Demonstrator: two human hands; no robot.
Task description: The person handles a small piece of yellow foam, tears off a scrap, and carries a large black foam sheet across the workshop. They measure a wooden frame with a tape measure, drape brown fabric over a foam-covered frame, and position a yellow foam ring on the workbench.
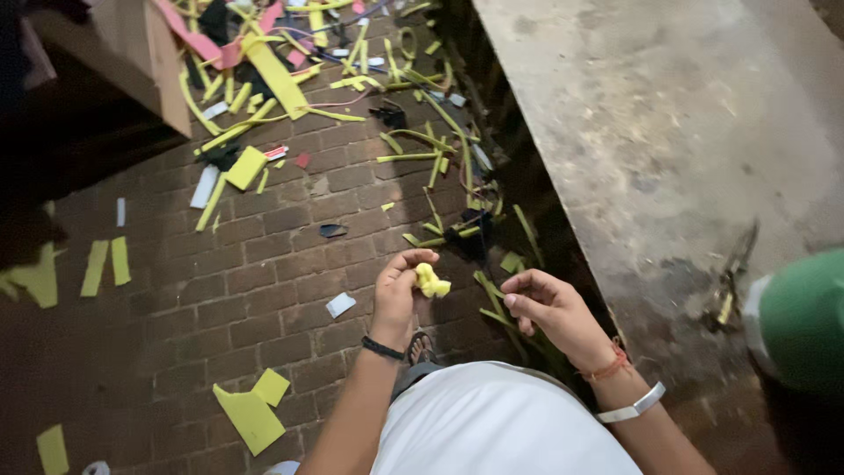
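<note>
1. Crumpled yellow scrap [432, 282] is seen pinched between the thumb and fingertips of the left hand [397, 290], held in the air above a brick floor [264, 255], just below the centre of the frame.
2. At 3 o'clock from the scrap, the right hand [549, 308] is held near it but apart, fingers loosely curled and closed on nothing that can be made out.
3. A black band [382, 349] is worn on the left wrist; an orange thread [611, 365] and a white bracelet [633, 405] are worn on the right forearm.
4. At 6 o'clock, a white garment [501, 427] is seen on the person, with a sandalled foot [420, 347] just above it.
5. At 11 to 12 o'clock, a thick litter of yellow strips [281, 84], with pink and black offcuts among them, is spread over the bricks.
6. At 7 o'clock, two flat yellow pieces [251, 413] are lying on the floor; more are scattered at 9 o'clock.
7. At 2 o'clock, a grey concrete slab [651, 123] is raised beside the floor, with a green rounded object [804, 321] at its 4 o'clock edge.
</note>
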